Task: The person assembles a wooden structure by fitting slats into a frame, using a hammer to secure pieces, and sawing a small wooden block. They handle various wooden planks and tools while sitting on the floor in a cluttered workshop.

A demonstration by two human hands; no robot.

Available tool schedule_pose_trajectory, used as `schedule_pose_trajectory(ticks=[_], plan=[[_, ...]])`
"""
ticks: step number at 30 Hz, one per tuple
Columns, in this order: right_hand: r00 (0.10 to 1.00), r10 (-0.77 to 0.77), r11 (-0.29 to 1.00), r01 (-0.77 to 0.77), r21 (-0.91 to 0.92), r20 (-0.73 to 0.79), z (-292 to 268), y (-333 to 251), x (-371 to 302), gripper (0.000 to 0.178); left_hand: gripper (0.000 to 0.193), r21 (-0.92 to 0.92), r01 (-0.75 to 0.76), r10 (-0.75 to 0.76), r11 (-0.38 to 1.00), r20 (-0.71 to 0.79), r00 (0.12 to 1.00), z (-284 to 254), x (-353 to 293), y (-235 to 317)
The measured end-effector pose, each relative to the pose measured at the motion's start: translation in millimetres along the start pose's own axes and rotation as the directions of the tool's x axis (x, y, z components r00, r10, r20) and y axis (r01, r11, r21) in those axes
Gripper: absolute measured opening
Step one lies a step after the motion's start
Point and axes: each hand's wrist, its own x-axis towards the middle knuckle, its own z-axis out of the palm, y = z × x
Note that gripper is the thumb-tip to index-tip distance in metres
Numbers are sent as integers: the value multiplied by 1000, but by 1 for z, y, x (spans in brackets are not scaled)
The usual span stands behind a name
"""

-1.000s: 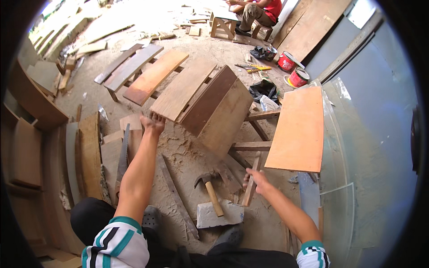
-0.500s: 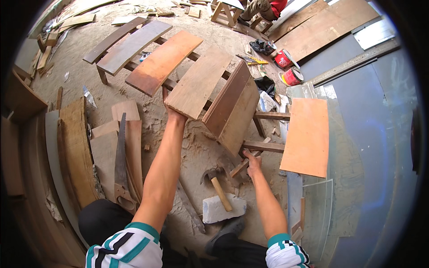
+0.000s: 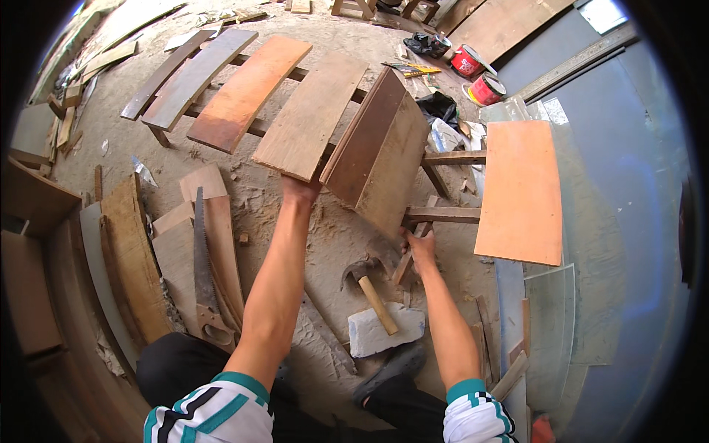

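Observation:
A slatted wooden frame (image 3: 445, 215) stretches across the middle: several planks lie over two dark rails on short legs. Near its centre, two planks, one dark brown (image 3: 363, 134) and one paler (image 3: 391, 173), tilt up against each other. My left hand (image 3: 301, 190) grips the frame from beneath a tan plank (image 3: 310, 122); that plank hides most of its fingers. Around a wooden leg (image 3: 403, 267) below the near rail, my right hand (image 3: 421, 248) is closed. An orange-tan plank (image 3: 520, 193) covers the right end of the rails.
A hammer (image 3: 377, 304) rests on a pale block (image 3: 387, 329) by my foot. At left, a handsaw (image 3: 203, 255) lies over loose boards (image 3: 177, 258). Paint cans (image 3: 486, 89) and black bags (image 3: 437, 108) stand beyond the frame. Glass sheets (image 3: 550, 317) lean at right.
The frame appears lower and its left part further left in view. My left hand has shifted right along the tan plank's near end. My right hand stays at the leg.

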Motion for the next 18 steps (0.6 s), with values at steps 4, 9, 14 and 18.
schedule_pose_trajectory(ticks=[4, 9, 14, 18], plan=[[1000, 17, 1000, -17, -3, -15, -1, 5, 2, 60, 51, 69, 58, -55, 996, -50, 997, 2, -7, -28], [1000, -16, 999, 15, -33, -15, -4, 10, 1, 58, 52, 146, 120, -133, 982, 87, 987, 27, -15, -52], [999, -1, 998, -1, -55, -36, -2, 13, 1, 57, 51, 196, 101, -132, 975, 148, 980, 37, -11, -62], [996, 18, 994, -27, -104, -86, -5, 16, 5, 53, 49, 181, 71, -109, 981, 209, 972, 44, -2, -69]])
